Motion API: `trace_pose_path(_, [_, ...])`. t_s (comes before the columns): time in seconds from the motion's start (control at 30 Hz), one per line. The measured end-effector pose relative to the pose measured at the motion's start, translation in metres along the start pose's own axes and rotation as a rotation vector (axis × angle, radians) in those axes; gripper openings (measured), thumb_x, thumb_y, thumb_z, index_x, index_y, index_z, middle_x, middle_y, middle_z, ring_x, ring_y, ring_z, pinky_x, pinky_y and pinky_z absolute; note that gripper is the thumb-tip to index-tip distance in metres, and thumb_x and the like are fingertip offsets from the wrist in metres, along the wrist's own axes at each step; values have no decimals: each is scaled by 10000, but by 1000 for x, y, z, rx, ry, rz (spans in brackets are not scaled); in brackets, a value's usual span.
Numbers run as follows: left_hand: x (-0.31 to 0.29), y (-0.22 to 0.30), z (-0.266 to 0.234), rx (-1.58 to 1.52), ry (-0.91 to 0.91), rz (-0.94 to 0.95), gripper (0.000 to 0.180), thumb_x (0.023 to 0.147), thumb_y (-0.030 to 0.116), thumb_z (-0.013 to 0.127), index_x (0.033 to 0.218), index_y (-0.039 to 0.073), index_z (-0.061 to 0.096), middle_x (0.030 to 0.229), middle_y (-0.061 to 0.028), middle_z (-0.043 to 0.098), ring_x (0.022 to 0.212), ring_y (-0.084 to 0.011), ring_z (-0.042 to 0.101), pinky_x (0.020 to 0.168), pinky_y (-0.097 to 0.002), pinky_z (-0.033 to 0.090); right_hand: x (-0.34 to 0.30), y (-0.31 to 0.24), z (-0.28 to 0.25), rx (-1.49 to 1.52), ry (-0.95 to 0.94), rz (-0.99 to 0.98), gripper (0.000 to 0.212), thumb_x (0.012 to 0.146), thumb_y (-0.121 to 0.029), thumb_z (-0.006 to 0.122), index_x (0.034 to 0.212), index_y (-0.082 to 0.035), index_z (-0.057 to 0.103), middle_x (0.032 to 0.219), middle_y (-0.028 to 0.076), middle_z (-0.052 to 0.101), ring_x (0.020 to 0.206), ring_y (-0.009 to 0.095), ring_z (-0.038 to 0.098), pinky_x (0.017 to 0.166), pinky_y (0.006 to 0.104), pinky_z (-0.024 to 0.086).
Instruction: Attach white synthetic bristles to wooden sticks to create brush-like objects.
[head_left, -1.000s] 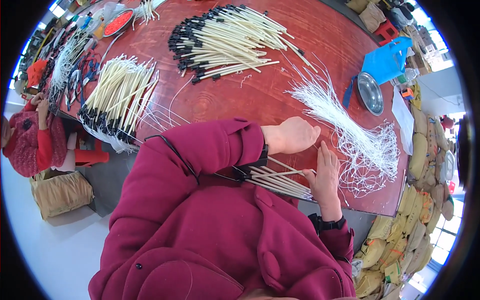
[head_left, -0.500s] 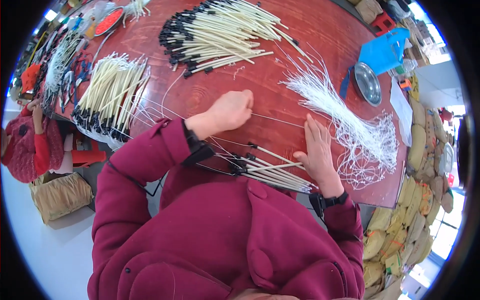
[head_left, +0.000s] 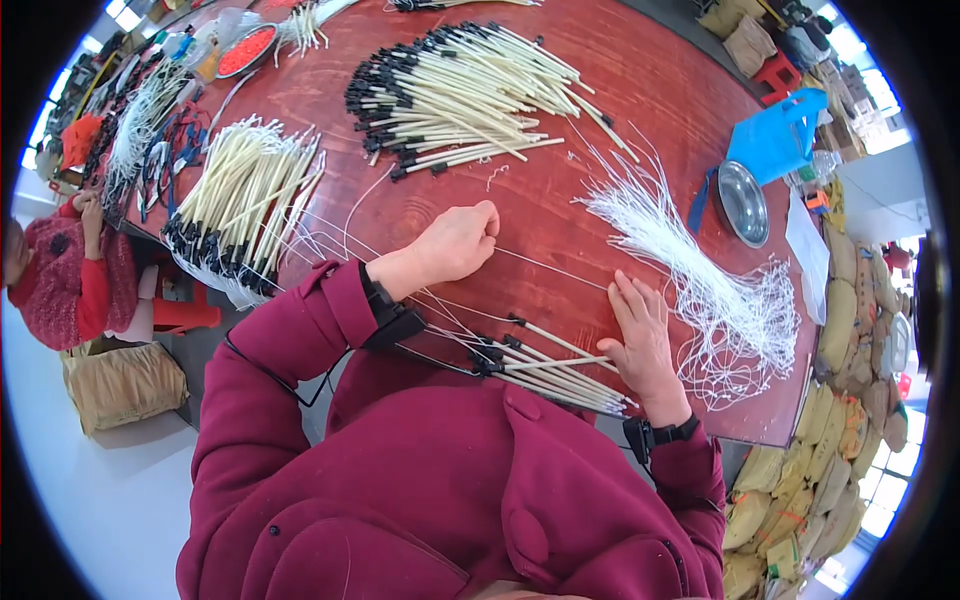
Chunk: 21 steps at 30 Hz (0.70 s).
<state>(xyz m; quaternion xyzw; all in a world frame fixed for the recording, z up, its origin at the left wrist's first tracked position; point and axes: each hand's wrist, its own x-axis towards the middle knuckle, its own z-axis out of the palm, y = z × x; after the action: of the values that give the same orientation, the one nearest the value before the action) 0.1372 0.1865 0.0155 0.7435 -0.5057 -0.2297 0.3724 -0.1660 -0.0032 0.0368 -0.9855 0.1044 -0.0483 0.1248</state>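
A thin white cord [head_left: 550, 266] runs straight across the red table between my hands. My left hand [head_left: 455, 243] is closed, its fingers curled round one end of the cord. Flat on the table, my right hand [head_left: 641, 335] lies with fingers stretched, its fingertips at the cord's other end. Several pale sticks with black ends [head_left: 550, 370] lie at the near table edge, just left of my right hand; white cords trail from their black ends under my left forearm. A loose bundle of white cords [head_left: 700, 270] spreads out right of my right hand.
Further piles of pale sticks with black ends lie at the far middle [head_left: 480, 85] and left [head_left: 245, 190]. A blue watering can [head_left: 768, 140] and a metal bowl [head_left: 743, 203] stand at the far right. Another person [head_left: 75, 270] sits at the left; stacked sacks [head_left: 830, 430] line the right.
My left hand has moved a little left across the table with the cord. My right hand stays flat in nearly the same place. The whole view has shifted slightly.
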Motion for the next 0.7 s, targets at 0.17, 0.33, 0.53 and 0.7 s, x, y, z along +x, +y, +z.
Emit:
trace_pose_path(0.17, [-11,-16,-10,96,46,-27,150,897,64,623,1015,13,544,809,-188,680,803,-400,676,706,-476,519,0,4,4,57,14,8,923,922,-733,474,1452,19,542,1553,161,480,1403,406,411,1172,554,308])
trace_pose_path(0.33, [-12,-8,-10,252,10,-58,208,903,64,606,1081,29,503,810,-203,675,833,-428,672,721,-523,515,0,2,3,47,17,1,887,990,-713,397,1455,28,543,1545,180,488,1420,393,409,1180,501,311])
trace_pose_path(0.53, [-12,-5,-12,395,-56,-107,229,920,80,597,1114,42,481,810,-205,678,821,-444,672,729,-552,513,-2,3,5,86,30,30,839,937,-699,501,1448,-38,577,1552,150,488,1419,398,409,1165,538,324])
trace_pose_path(0.7, [-13,1,-13,459,-64,-150,245,931,120,619,1124,41,490,791,-200,679,801,-442,674,723,-550,519,-2,3,5,110,35,33,804,945,-695,494,1434,-66,604,1557,150,485,1425,403,403,1167,537,324])
